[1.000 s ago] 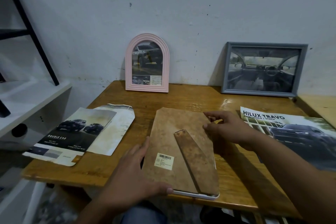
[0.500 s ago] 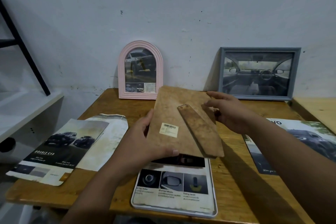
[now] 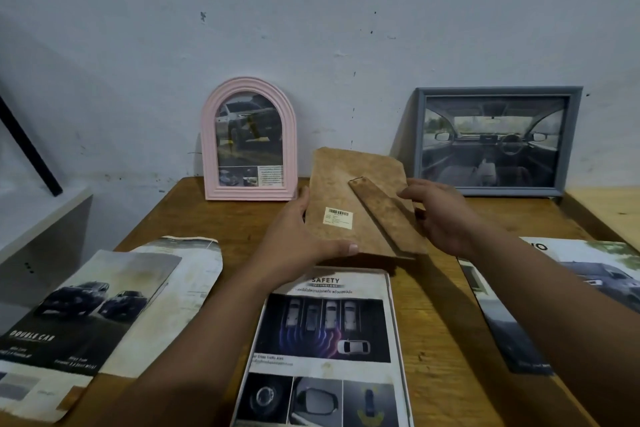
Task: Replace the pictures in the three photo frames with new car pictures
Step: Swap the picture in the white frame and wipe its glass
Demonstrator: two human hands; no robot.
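Observation:
My left hand (image 3: 298,246) and my right hand (image 3: 440,215) hold a brown backing board (image 3: 346,191) with a stand flap and a barcode sticker, lifted above the wooden table (image 3: 446,322). The left thumb lies across its lower edge; the right fingers grip its right side. Below it a white frame (image 3: 398,340) lies face down with a "SAFETY" car sheet (image 3: 325,326) showing in it. A pink arched frame (image 3: 207,149) and a grey frame (image 3: 573,135) lean on the wall, each with a car picture.
A "DOUBLE CAR" car brochure (image 3: 79,315) and a pale arch-cut sheet (image 3: 187,288) lie at the table's left. Another car brochure (image 3: 554,291) lies at the right. A white shelf (image 3: 38,218) with a black bar stands left; a second wooden surface (image 3: 609,208) adjoins at right.
Both hands have lifted the backing board off the white frame and carried it up and away toward the wall, uncovering the car sheet inside the frame.

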